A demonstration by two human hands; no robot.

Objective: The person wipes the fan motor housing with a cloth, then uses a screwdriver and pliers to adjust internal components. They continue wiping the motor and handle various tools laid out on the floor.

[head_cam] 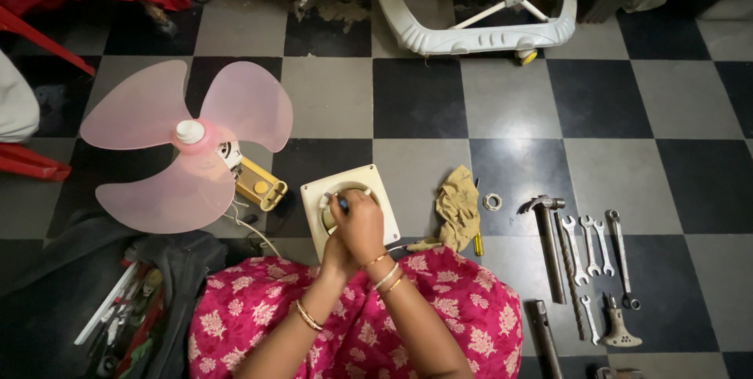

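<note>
A blue-handled tool (343, 203) is being gripped in the closed right hand (361, 222) and worked into the cream fan housing (314, 191) just right of the pink fan blades (176, 144), the left hand (336, 256) being hidden, its grip unreadable, spanners (592, 242) lying untouched far right.

The right hand (359, 222) hides the fan base's (351, 208) middle and the left hand (336, 257). At five o'clock, a pipe (543, 340) runs off the edge.
</note>
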